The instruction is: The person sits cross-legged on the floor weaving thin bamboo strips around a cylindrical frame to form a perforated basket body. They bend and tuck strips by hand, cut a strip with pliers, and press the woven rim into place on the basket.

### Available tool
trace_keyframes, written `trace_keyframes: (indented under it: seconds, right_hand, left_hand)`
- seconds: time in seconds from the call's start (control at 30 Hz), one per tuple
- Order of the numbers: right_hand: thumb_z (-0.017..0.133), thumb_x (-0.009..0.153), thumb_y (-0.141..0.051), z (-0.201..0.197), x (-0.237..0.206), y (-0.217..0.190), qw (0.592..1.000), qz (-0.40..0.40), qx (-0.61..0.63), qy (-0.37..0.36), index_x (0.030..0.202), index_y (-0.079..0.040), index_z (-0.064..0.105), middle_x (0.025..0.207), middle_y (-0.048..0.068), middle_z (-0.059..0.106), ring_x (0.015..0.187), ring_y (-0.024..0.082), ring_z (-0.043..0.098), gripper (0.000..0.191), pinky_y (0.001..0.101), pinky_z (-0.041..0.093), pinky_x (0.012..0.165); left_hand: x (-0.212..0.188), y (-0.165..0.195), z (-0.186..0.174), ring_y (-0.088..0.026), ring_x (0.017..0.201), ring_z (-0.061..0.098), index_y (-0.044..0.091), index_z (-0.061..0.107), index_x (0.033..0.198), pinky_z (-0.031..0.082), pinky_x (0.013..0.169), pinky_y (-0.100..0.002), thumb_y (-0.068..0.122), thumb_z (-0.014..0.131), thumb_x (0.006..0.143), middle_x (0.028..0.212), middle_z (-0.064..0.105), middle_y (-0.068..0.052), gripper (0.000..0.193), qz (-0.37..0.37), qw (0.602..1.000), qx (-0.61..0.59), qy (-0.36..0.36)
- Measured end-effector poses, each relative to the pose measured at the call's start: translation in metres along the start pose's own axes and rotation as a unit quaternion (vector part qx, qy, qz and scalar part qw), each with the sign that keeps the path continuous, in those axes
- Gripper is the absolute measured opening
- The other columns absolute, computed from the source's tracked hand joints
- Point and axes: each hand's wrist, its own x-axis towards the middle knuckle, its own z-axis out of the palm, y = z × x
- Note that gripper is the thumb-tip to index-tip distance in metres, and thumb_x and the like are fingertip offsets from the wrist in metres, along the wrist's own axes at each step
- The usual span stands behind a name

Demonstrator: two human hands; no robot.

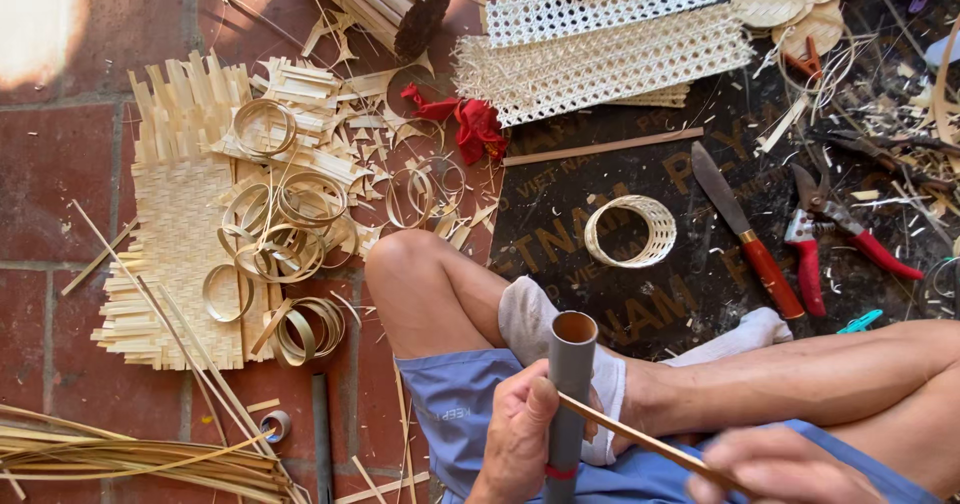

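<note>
I sit cross-legged on the floor. My left hand (518,434) grips an upright grey plastic tube (571,384) with a red band near its lower end. My right hand (780,469) pinches a thin bamboo strip (650,442) whose far end lies against the tube under my left thumb. A small woven rattan ring (632,231) lies on the black mat (620,294) in front of my legs.
Several coiled bamboo hoops (285,226) and a woven bamboo mat (180,234) lie at left. Open-weave cane sheets (600,59) sit at the top, a red cloth (475,124) beside them. A red-handled knife (745,229) and red-handled pruners (835,229) lie at right. Loose strips (110,456) at bottom left.
</note>
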Motion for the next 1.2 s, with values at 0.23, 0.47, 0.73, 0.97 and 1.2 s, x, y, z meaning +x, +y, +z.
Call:
trace_keyframes:
  seconds: [0.23,0.47,0.73,0.97,1.2]
  right_hand:
    - [0.088,0.08,-0.028,0.029,0.069,0.11,0.917,0.179,-0.053,-0.351,0.123,-0.016,0.067,0.105,0.002,0.068,0.103,0.014,0.064,0.05,0.0337,0.052,0.092]
    - [0.058,0.112,-0.019,0.021,0.056,-0.022,0.787,0.065,0.486,0.374,0.146,0.004,0.049,0.086,0.013,0.072,0.05,0.007,0.059,0.042,0.0242,0.049,0.04]
    - [0.059,0.109,-0.02,0.017,0.093,0.023,0.976,0.074,0.165,-0.118,0.112,-0.007,0.067,0.078,0.008,0.068,0.064,0.014,0.062,0.016,0.0279,0.048,0.053]
    - [0.065,0.099,-0.01,0.017,0.083,-0.066,0.916,-0.239,-0.321,0.013,0.108,0.005,0.063,0.102,0.013,0.07,0.095,0.026,0.074,0.017,0.0439,0.062,0.083]
    - [0.072,0.099,-0.014,0.054,-0.006,0.003,0.902,-0.111,0.264,0.322,0.105,-0.002,0.074,0.106,0.012,0.06,0.096,0.025,0.055,0.014,0.0418,0.047,0.086]
  left_hand:
    - [-0.01,0.002,-0.01,-0.019,0.078,0.067,-0.009,0.065,0.117,0.055,0.073,-0.033,0.063,0.068,0.093,0.091,0.071,-0.014,0.076,-0.031,0.993,-0.093,-0.065]
    - [-0.026,0.024,-0.008,-0.017,0.083,0.07,-0.008,0.071,0.113,0.056,0.077,-0.029,0.063,0.067,0.098,0.095,0.073,-0.013,0.073,-0.054,0.971,-0.003,-0.231]
    - [-0.019,0.031,0.034,-0.015,0.094,0.07,-0.004,0.066,0.125,0.055,0.084,-0.028,0.044,0.068,0.102,0.104,0.073,-0.008,0.053,-0.078,0.924,0.208,-0.31]
    - [0.01,0.031,0.021,-0.013,0.081,0.067,0.001,0.055,0.143,0.054,0.071,-0.025,0.049,0.071,0.095,0.103,0.071,-0.008,0.07,-0.028,0.997,0.026,-0.067]
    - [-0.01,-0.016,-0.002,-0.01,0.087,0.063,0.0,0.065,0.122,0.052,0.078,-0.024,0.06,0.067,0.097,0.103,0.069,-0.004,0.065,-0.071,0.969,-0.04,-0.232]
